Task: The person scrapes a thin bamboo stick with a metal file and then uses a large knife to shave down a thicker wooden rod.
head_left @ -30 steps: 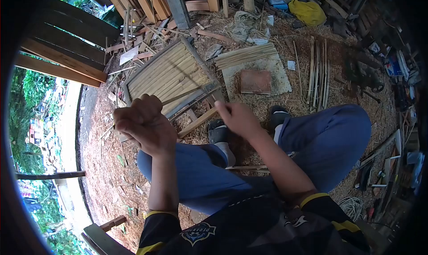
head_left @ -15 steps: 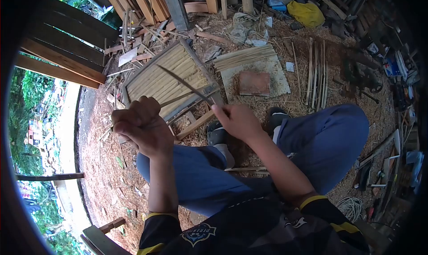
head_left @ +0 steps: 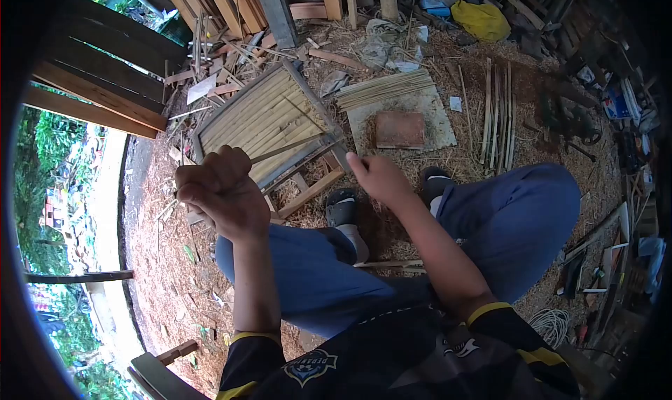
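My left hand (head_left: 220,193) is closed in a fist around a thin bamboo strip (head_left: 285,148), which sticks out toward the right hand. In my right hand (head_left: 381,181) is a long, narrow-bladed knife (head_left: 339,153), its blade angled up and left across the strip's far end. The handle is mostly hidden by the fingers. Beyond both hands lies a wooden-framed panel of bamboo slats (head_left: 245,120) on the ground, overlapped by the blade and strip in this view.
A reddish block (head_left: 400,130) rests on a pale sheet (head_left: 360,130), beside a bundle of thin strips (head_left: 385,89). More long strips (head_left: 496,113) lie to the right. Boards (head_left: 98,95) stand at the left. A yellow bag (head_left: 480,22) and scrap wood lie at the back; shavings cover the ground.
My right hand has drawn the knife slightly right and toward me, and its blade has turned more edge-on to view. My left hand has barely moved with the strip.
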`<state>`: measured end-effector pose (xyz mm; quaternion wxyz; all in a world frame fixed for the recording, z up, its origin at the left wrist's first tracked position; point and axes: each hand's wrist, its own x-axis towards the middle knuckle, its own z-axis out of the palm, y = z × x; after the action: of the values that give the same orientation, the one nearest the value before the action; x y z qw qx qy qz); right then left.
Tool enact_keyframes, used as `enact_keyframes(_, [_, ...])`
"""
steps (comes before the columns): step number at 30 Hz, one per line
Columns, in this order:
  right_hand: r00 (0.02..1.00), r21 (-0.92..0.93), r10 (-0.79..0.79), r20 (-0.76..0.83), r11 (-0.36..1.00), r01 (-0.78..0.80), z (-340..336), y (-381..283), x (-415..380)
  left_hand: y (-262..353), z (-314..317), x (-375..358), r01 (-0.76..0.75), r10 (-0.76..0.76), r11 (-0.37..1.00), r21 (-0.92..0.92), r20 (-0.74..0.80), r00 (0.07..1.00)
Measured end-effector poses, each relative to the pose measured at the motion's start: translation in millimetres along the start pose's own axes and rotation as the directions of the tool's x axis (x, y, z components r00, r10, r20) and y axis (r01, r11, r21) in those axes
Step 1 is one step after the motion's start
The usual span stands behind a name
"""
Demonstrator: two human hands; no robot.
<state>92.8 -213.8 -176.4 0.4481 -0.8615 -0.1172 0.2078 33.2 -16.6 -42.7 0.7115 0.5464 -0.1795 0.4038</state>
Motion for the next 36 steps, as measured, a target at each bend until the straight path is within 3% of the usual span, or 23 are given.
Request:
enact_keyframes(1, [0.999,-0.021,0.038,0.022,0.999,-0.038,-3,4,5,1,-1,-1,0.003,-0.003,1.000,-0.015,0.011,1.000])
enact_keyframes(7, [0.975,0.077,-0.147,-0.167,0.984,0.162,15,-5,-12,1,6,0,0.042,-0.042,0.999,-0.023,-0.002,0.999])
enact_keyframes(10, [0.998,-0.025,0.064,-0.006,0.998,-0.064,0,15,9,3,5,1,0.034,-0.034,0.999,0.011,0.010,0.999])
enact_keyframes(16, [0.983,0.113,-0.136,-0.121,0.982,0.149,9,-3,-13,-1,8,3,0.028,-0.028,1.000,0.008,0.007,1.000])
enact_keyframes(19, [0.997,-0.042,0.067,-0.034,0.997,-0.069,6,26,13,1,4,3,0.039,-0.039,0.999,0.030,0.006,0.999])
enact_keyframes(25, [0.997,0.045,-0.034,-0.073,0.998,0.038,5,4,-8,0,4,5,0.040,-0.040,0.999,0.008,0.038,0.998])
enact_keyframes(27, [0.996,-0.010,0.016,-0.093,1.000,-0.017,15,39,12,1,0,5,0.049,-0.049,0.999,0.014,0.003,0.999])
enact_keyframes(34, [0.995,-0.028,0.023,-0.096,0.999,-0.026,5,22,8,2,2,9,0.041,-0.042,0.998,0.048,0.015,0.999])
enact_keyframes(36, [0.993,-0.115,0.093,-0.067,0.988,-0.100,0,18,15,-1,-1,11,0.018,-0.019,0.999,0.040,0.025,1.000])
